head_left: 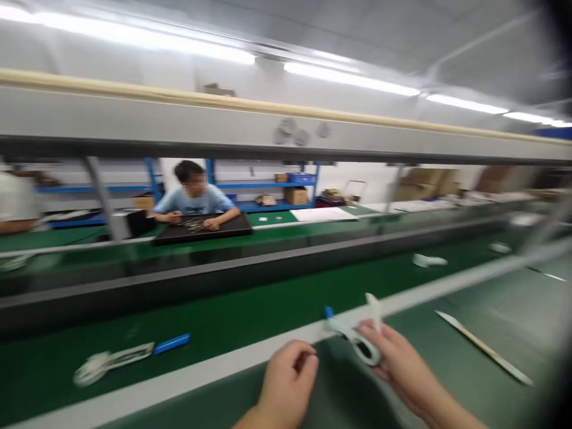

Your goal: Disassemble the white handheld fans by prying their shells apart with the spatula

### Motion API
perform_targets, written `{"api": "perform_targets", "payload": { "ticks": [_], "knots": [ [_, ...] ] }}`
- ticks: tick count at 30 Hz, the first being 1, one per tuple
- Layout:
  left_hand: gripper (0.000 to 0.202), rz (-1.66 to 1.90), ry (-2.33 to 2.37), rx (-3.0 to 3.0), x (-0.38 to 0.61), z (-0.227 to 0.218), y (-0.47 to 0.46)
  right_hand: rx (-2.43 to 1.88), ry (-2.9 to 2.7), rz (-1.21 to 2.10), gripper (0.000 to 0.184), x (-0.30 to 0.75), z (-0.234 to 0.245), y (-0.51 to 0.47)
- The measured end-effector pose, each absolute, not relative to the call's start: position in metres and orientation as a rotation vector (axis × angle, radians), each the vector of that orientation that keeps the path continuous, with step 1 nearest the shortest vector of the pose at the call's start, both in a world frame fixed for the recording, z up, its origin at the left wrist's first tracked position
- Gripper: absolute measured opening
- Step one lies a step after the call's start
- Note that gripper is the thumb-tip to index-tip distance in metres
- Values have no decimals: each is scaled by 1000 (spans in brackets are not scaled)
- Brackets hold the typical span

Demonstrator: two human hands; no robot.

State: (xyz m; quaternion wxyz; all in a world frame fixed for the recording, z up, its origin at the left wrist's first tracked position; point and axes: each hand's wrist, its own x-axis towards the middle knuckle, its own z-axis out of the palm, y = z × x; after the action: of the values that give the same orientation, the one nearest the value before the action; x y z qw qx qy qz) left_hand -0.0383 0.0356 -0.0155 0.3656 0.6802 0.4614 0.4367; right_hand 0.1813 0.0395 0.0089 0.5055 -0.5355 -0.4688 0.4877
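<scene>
My right hand (402, 363) is curled around a white plastic piece with a ring end and a small blue tip (355, 335), held just above the pale rail (250, 354) at the near edge of the green conveyor belt (250, 310). My left hand (288, 381) hovers beside it, fingers pinched together; whether anything is in them is hidden. A similar white piece with a blue handle (129, 357) lies on the belt to the left. The whole picture is smeared by motion.
Another white part (428, 260) lies further along the belt. A long pale strip (485, 348) rests on the green bench at right. Across the line a person (194, 199) sits with both hands over a black tray (203, 229). A grey overhead beam (286, 128) spans the view.
</scene>
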Motion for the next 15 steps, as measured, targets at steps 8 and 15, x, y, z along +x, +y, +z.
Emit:
{"api": "perform_targets", "payload": {
  "ticks": [8, 15],
  "knots": [
    [38, 987, 1113, 1806, -27, -15, 32, -1109, -1114, 1267, 38, 160, -2, 20],
    [23, 998, 1132, 1985, -27, -17, 33, -1162, -970, 1120, 40, 140, 49, 89]
  ]
}}
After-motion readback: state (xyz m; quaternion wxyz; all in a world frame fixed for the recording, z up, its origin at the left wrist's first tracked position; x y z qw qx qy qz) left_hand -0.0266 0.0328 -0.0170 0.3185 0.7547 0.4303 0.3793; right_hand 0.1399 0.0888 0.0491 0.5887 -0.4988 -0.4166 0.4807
